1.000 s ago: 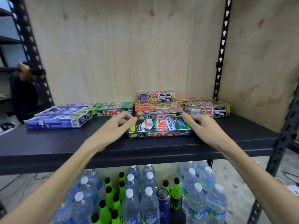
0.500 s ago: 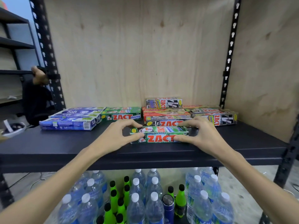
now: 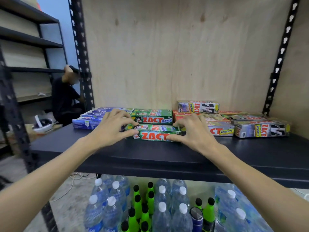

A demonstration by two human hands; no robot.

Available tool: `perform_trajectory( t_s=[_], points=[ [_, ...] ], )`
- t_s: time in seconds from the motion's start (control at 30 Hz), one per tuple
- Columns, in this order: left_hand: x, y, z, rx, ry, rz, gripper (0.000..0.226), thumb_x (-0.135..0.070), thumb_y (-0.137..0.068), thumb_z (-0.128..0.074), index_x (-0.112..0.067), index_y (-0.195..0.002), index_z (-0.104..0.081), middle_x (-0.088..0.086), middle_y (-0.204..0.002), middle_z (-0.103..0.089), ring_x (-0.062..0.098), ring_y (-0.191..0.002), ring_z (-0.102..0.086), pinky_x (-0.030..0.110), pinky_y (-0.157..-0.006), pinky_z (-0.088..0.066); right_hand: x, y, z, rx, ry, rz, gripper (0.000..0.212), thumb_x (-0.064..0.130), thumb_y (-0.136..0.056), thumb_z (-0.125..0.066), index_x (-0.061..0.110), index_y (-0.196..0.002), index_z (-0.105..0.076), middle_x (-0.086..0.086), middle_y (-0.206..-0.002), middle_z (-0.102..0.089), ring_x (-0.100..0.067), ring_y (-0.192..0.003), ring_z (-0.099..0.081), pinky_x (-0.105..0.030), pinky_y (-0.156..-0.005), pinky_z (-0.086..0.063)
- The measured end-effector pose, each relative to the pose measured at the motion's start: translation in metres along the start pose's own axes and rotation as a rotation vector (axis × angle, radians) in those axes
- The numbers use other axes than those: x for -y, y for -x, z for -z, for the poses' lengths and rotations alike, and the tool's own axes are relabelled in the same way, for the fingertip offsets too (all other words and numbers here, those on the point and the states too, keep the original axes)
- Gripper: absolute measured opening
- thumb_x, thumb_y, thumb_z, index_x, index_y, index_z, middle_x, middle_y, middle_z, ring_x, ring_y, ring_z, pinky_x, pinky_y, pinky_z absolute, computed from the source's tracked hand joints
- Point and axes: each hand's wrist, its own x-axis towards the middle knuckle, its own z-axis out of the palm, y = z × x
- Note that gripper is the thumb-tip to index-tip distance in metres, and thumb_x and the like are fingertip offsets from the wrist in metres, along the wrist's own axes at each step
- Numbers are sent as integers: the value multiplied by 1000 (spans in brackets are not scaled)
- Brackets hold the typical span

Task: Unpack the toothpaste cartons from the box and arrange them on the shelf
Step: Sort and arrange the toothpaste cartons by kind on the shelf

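Bare forearms, no sleeves, bare hands [image 3: 112,129]

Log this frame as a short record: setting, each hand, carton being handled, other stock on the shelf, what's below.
setting: black shelf with a plywood back
left hand: grips the left end of the green carton
right hand: grips its right end
green carton: lying flat on the shelf, in front of the other green cartons
other stock: blue cartons at left; red cartons and silver cartons at right
below: water bottles and green bottles
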Motion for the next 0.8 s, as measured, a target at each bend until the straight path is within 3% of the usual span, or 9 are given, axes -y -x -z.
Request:
perform_trajectory(
  t_s=[0.13,0.3,0.4,0.63,0.8],
  points=[
    [14,-12,-6,21,-32,11,90,-93,-75,-16,-41,-134,-61,-10,-130,-57,11,-122,-35,35,-95,-26,4,-17,-10,6,125,10,66,79,-78,-55,31,-121,-69,4,-126,-62,-23,-128,-38,-39,-99,-19],
    [23,-31,-15,9,-79,45,74,-79,-82,-28,-40,-136,-60,-8,-132,-58,15,-128,-38,41,-104,-25,3,-46,-20,20,175,-21,62,79,-75,-59,33,-115,-73,2,-120,-59,-24,-117,-39,-39,-91,-16],
    [25,-43,-28,-25,-166,67,54,-63,-92,-53,-34,-137,-60,-6,-135,-59,21,-132,-41,48,-111,-24,2,-60,-33,14,228,-30,57,74,-76,-64,30,-111,-73,-4,-118,-60,-26,-117,-42,-41,-94,-16],
    [29,-60,-51,-108,-270,104,52,-58,-91,-60,-32,-136,-57,-4,-138,-57,19,-133,-39,49,-110,-25,-10,-78,-56,-32,230,-88,65,68,-75,-71,24,-122,-65,-8,-116,-62,-29,-117,-48,-44,-98,-19],
    [36,-63,-50,-111,-135,166,51,-58,-85,-67,-36,-129,-58,-9,-132,-62,19,-128,-46,45,-105,-26,-17,-80,-63,-69,158,-124,69,73,-69,-72,26,-120,-67,-2,-108,-68,-27,-115,-47,-43,-92,-17]
  ],
)
